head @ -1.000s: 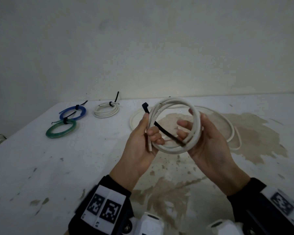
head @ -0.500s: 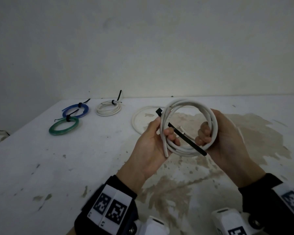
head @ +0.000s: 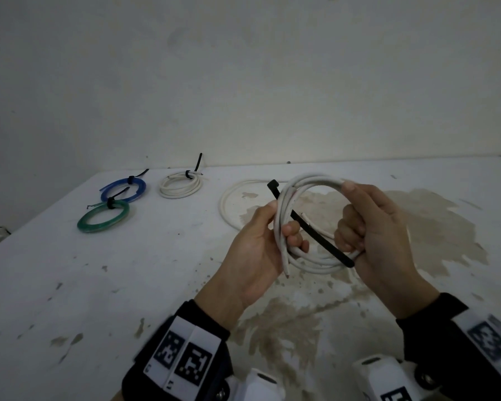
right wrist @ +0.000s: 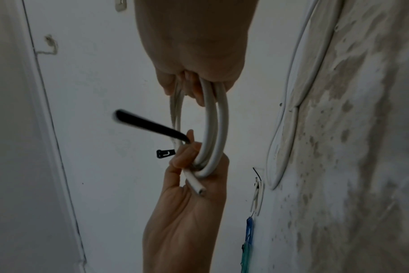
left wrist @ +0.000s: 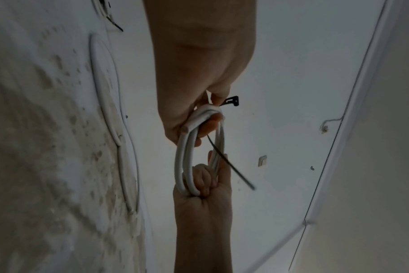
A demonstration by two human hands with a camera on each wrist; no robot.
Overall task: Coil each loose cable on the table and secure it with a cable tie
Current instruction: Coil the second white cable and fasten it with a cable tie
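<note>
We hold the white coil (head: 307, 224) up above the table (head: 128, 285), between both hands. Our left hand (head: 258, 250) grips its nine o'clock side, thumb and curled fingers (head: 294, 235) closed round the strands, and pins the black cable tie (head: 310, 227) against them. The tie's head sticks out at eleven o'clock; its tail runs across the coil towards five o'clock. One cut cable end (right wrist: 197, 186) pokes out below our left palm. Our right hand (head: 379, 233) clasps the three o'clock side, fingers curled round the strands, thumb on top. On the table at ten o'clock lie a green coil (head: 103, 217), a blue coil (head: 123, 189) and a small white coil (head: 181, 185), each tied. A loose white cable (head: 229, 198) lies behind our hands.
</note>
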